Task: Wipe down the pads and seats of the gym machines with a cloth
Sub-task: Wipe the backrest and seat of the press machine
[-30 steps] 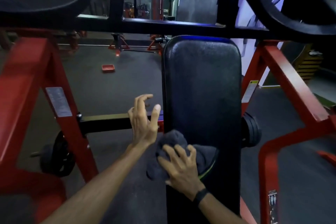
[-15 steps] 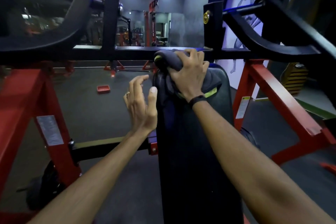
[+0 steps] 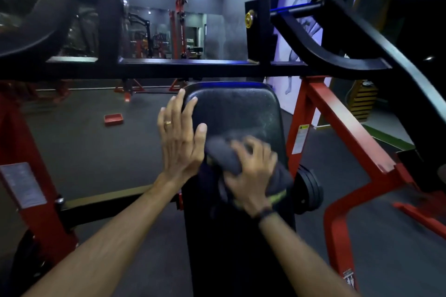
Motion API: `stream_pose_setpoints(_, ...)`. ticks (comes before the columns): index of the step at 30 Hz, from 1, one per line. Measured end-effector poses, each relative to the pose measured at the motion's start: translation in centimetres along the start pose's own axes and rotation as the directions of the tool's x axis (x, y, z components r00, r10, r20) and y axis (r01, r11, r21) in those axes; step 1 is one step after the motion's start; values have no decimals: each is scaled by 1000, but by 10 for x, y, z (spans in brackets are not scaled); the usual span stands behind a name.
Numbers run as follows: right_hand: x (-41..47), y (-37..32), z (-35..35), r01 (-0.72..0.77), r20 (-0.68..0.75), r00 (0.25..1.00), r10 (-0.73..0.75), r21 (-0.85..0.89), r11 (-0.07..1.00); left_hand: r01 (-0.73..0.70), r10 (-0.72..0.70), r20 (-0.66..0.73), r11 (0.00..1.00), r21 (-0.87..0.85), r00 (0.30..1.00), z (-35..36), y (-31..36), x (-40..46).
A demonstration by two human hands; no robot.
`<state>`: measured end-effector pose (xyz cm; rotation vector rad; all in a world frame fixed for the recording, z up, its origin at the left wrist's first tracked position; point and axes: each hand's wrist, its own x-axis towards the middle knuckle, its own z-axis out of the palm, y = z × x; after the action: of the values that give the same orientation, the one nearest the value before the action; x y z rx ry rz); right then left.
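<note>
Cloth's back down! We've dragged the bunched dark grey cloth (image 3: 229,157) from the top edge to mid-pad, right hand (image 3: 251,176) curled around it, blurred mid-stroke. Left hand (image 3: 179,137), fingers straight, now braces the long black vinyl back pad (image 3: 236,108). One pass nearly done.

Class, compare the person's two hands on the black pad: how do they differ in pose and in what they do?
The left hand lies flat with straight fingers along the pad's left edge; the right hand curls over the dark cloth. The left holds nothing; the right presses the cloth to the pad. The left looks sharp; the right is blurred. Both touch the same pad.
</note>
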<state>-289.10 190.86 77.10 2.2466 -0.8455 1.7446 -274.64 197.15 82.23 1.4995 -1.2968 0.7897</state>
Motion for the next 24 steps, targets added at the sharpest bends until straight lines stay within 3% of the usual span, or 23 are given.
stream_pose_setpoints(4, 137, 15, 15, -152, -32, 988, 150, -66, 986, -87, 84, 38, 994, 69, 996, 0, -1, 2)
stream_pose_setpoints(6, 154, 28, 15, -185, -11, 983, 185, -36, 982, -136, 132, 50, 986, 98, 990, 0, -2, 3)
stream_pose_setpoints(13, -3, 89, -5, -370, -131, 920, 370, 24, 929, -288, 287, 31, 945, 154, 958, 4, 1, 1)
stream_pose_setpoints(17, -102, 65, -18, -455, -156, 881, 446, -26, 890, -442, 440, 59, 874, 202, 896, 7, 2, -1)
stream_pose_setpoints(20, -93, 33, -13, -378, -140, 917, 374, -2, 926, -572, 562, 115, 787, 231, 819, 7, 3, -3)
stream_pose_setpoints(24, 13, 12, 4, -174, -94, 980, 175, 19, 985, -642, 616, 181, 739, 205, 766, 3, 3, -2)
